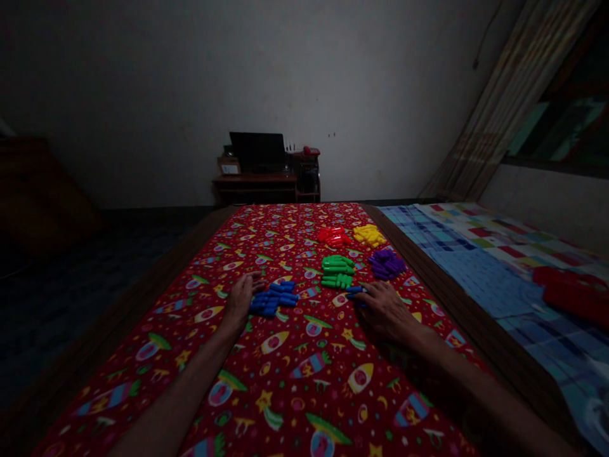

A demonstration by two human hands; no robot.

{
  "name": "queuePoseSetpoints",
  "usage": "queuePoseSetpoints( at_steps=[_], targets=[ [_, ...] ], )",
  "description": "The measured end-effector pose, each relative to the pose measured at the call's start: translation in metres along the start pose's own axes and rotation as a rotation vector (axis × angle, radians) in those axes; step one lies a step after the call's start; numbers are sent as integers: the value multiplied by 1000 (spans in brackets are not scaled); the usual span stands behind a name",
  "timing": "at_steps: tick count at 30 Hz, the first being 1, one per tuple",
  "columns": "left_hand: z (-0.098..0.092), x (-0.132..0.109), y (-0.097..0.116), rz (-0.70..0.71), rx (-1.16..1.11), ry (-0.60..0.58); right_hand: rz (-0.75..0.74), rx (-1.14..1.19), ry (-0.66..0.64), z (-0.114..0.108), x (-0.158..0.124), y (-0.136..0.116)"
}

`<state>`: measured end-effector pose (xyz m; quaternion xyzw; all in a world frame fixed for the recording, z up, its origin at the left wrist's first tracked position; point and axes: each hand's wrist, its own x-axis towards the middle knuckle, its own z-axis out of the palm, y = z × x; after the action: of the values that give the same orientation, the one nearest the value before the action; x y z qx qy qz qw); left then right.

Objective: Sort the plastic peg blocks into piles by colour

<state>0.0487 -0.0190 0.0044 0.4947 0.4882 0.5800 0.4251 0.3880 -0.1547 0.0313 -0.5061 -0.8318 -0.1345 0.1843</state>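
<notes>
My left hand [242, 297] rests at the left side of a pile of short blue plastic sticks [273, 299], its fingers stretched toward the pile's far edge. My right hand [383, 304] is bent over a few more blue sticks [354, 290], whose ends stick out past the fingertips; the palm hides the rest. Just beyond that hand lie a green pile [337, 270] and a purple pile [386, 264] of similar pieces. Farther off are a red pile [334, 237] and a yellow pile [370, 235]. The exact kind of piece is too small to tell.
The piles lie on a red cloth [295, 355] printed with rockets and stars. A brown border [495, 343] runs along its sides. On the right is a bed with a blue checked cover [438, 273]. A laptop [259, 152] stands on a small desk [257, 181] by the wall.
</notes>
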Motion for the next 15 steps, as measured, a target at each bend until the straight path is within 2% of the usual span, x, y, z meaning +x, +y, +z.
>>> queuePoseSetpoints(
  at_steps=[3, 6, 10, 12, 15],
  targets=[
    [0, 1, -2, 1, -3, 5, -60, 44, 97, -2, 23, -21],
    [-1, 3, -4, -17, 4, 0, -173, 145, 22, 9, 50, -56],
    [-2, 1, -4, -11, 15, -7, -228, 232, -51, 39, 73, -100],
    [-2, -1, -2, -1, 25, -18, -197, 246, -60, 54, 77, -108],
    [-1, -4, 0, 3, 27, -27, -156, 282, -48, 66, 73, -101]
  ],
)
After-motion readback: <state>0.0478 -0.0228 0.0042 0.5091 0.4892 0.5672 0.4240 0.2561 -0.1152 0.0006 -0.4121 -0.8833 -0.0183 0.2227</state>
